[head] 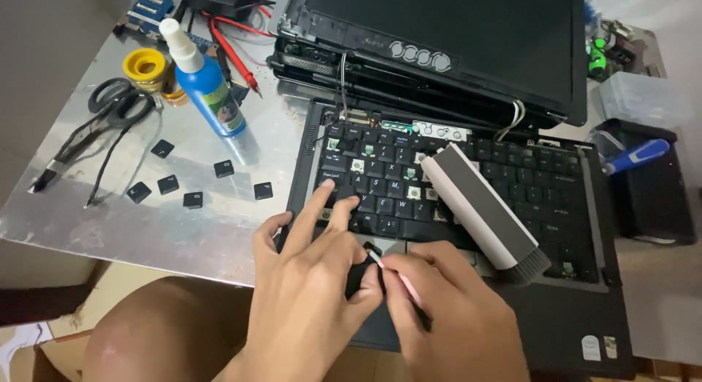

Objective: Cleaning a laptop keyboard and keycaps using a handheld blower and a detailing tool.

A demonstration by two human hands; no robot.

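A black laptop (585, 301) lies open on a metal table, with several keys gone from its keyboard (526, 177). My left hand (307, 294) rests on the keyboard's lower left; its index and middle fingers stretch over the keys while thumb and ring finger pinch a small black keycap (356, 276). My right hand (453, 320) grips a thin white and pink tool (391, 271), its tip touching the keycap. A grey and white brush (482, 206) lies diagonally across the keys.
Several loose black keycaps (191, 199) lie on the metal table (146, 236) left of the laptop. A blue bottle (208, 86), yellow solder spool (144, 65), scissors (110, 111) and red probe leads (234, 57) sit further back. A black box (654, 181) with a blue-handled tool (636, 157) stands right.
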